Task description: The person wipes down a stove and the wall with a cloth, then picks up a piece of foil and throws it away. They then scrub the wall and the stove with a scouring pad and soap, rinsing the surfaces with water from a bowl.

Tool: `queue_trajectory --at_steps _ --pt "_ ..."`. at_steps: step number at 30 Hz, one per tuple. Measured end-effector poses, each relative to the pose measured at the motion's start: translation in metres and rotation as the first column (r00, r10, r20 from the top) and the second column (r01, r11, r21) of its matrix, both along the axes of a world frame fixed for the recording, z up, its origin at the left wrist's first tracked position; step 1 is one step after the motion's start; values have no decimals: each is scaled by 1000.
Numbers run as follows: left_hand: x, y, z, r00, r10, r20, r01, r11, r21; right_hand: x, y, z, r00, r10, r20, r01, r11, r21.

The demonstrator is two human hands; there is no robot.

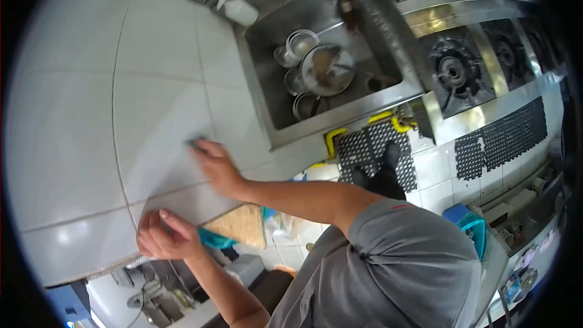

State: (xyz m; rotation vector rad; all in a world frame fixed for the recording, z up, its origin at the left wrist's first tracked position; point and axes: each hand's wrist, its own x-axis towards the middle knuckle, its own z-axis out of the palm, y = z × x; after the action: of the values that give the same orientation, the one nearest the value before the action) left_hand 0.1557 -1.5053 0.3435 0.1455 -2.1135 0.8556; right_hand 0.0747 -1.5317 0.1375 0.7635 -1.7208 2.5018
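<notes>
My right hand [220, 169] reaches over the white tiled counter [161, 109], its fingers pinched around a small dark pad [197, 144]. Motion smears the pad and fingertips, which are right at the tile surface. Close to the counter's near edge, my left hand [165, 235] rests with its fingers curled in loosely and the thumb lying over them. Nothing shows in its grip.
Beyond my right hand is a steel sink [267, 100] with several bowls and a pan [328, 70] in it. A white bottle [238, 10] stands at its corner. Gas burners [452, 71] lie farther right. A wooden board [240, 225] sits below the counter edge.
</notes>
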Motion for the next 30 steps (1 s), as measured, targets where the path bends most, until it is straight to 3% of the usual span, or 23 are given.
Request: queue_trajectory --at_steps 2,3,4,5,6,7,8,9,11,13,15,16,17,18,19,20,22,23,24,26,28,29,30 --pt "-6 8 0 998 54 -17 -54 998 -23 16 -10 -140 917 -201 344 86 943 323" --pt "-8 17 -3 995 98 -29 -98 995 19 34 -19 -240 988 -98 121 4 792 611" --pt "-12 26 -6 990 141 -33 -138 989 60 16 29 -223 865 111 490 -324 869 374" --pt "-18 32 -14 992 118 -48 -115 991 61 0 65 -200 588 355 727 -532 847 17" --pt "-23 34 -30 994 20 -107 15 950 312 -2 66 -199 501 386 775 -497 861 -107" --pt "-28 41 -47 982 -54 -184 146 829 541 -16 72 -194 242 548 800 -527 767 -366" --pt "-54 73 -67 984 -140 -106 173 674 719 -42 95 -190 -9 664 748 -486 651 -584" --pt "-67 77 -83 987 -149 -52 133 602 787 -60 117 -182 6 653 757 -495 660 -565" --pt "-106 93 -108 968 -227 -104 174 312 934 -103 182 -157 -199 795 573 -382 475 -792" --pt "-154 87 -149 940 -286 -189 236 140 962 -139 268 -116 -172 830 531 -338 457 -823" --pt "-224 91 -183 919 -276 -282 192 -310 931 -161 343 -100 4 868 496 -408 454 -792" --pt "-266 85 -210 926 -312 -212 84 -378 922 -167 380 -90 104 825 556 -402 546 -735" --pt "-317 79 -242 870 -425 -249 75 -386 920 -169 420 -77 221 791 571 -401 607 -686" --pt "-361 86 -241 860 -493 -129 -120 -443 889 -165 453 -65 385 732 563 -402 682 -612" --pt "-406 90 -254 809 -563 -165 -149 -469 870 -162 485 -47 483 673 560 -386 738 -554" --pt "-455 94 -271 846 -515 -140 -220 -575 788 -150 515 -31 552 525 648 -261 847 -463" --pt "-554 73 -329 801 -583 -139 -364 -657 661 -122 566 1 649 248 719 -52 958 -283" --pt "-607 63 -357 827 -553 -103 -415 -723 552 -104 590 12 652 76 755 83 982 -171" --pt "-640 63 -364 836 -534 -128 -410 -762 502 -82 607 27 515 -123 848 265 964 -21" --pt "-697 55 -378 897 -420 -135 -353 -866 354 -30 639 16 393 -415 820 528 833 168" --pt "-738 44 -398 896 -430 -113 -360 -851 381 33 656 -1 176 -532 828 714 649 265" --pt "-752 49 -397 936 -351 -3 -318 -852 416 70 662 -14 120 -521 845 748 607 268" --pt "-773 34 -419 924 -382 9 -353 -845 403 117 666 -39 40 -516 856 778 553 297"
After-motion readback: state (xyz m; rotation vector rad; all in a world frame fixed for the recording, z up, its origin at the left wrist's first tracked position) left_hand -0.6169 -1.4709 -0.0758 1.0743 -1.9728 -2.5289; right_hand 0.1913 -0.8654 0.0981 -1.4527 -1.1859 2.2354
